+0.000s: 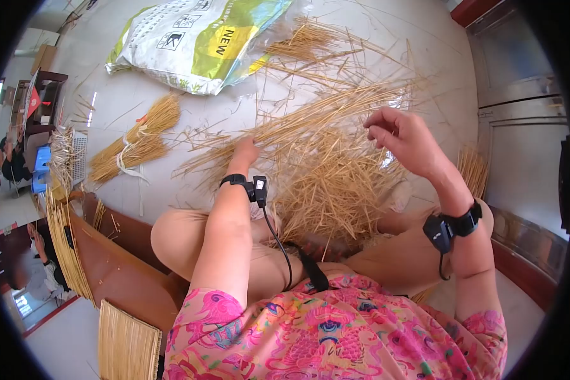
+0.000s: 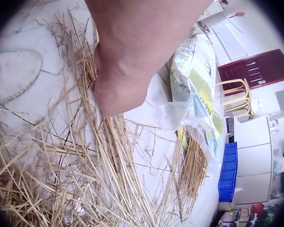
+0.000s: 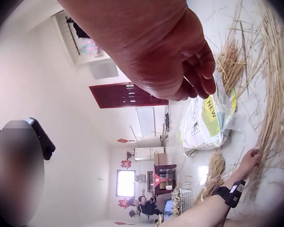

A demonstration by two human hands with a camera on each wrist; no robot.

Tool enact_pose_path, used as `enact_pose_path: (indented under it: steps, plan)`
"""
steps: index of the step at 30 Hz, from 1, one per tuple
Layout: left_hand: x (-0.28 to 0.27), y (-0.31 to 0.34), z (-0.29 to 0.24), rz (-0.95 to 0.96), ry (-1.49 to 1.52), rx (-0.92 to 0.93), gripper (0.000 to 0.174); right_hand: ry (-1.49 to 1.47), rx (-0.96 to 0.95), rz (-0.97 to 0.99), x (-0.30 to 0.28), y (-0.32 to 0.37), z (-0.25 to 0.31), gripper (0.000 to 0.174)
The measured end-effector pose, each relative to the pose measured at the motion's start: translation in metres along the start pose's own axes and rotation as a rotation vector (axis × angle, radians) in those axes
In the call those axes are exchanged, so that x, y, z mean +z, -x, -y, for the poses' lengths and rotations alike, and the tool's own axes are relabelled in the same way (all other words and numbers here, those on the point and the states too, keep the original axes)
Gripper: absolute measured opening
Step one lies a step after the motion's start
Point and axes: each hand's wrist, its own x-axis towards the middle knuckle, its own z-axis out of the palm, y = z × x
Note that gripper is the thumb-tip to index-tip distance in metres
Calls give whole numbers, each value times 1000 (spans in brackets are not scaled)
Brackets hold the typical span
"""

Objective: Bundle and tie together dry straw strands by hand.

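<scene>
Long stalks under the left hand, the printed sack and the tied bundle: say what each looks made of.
Long stalks: dry straw by their look, matte, thin and golden. Printed sack: probably plastic, glossy, with creases and a see-through edge. Tied bundle: similar dry plant stems, matte and fine; its pale tie could be cloth or plastic.

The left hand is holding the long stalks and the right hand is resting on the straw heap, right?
Not quite: the right hand is raised in the air, fingers loosely curled and empty, as the right wrist view shows. The left hand is holding the long stalks.
</scene>
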Motion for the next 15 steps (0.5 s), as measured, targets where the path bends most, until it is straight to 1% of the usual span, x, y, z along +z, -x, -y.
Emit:
enact_pose_path:
  steps: [1,3,4,8,10,13,15]
  plan:
    - [4,-4,3,-49,-15,5,33,36,-4,-2,0,1,1,14]
    - [7,-9,3,-86,-32,-9,34,109,-15,-7,-1,3,2,14]
    - [6,-9,1,-104,-39,-16,35,121,6,12,-2,3,7,15]
    - [6,-17,-14,-226,-52,21,34,122,-35,8,-1,2,6,14]
    - [8,-23,-18,-283,-71,27,33,145,-14,10,-3,0,8,14]
    - [9,-27,-21,-227,-156,-21,30,157,11,8,-4,-1,11,13]
    - [11,-31,-16,-210,-234,-15,25,159,14,6,-4,-2,11,13]
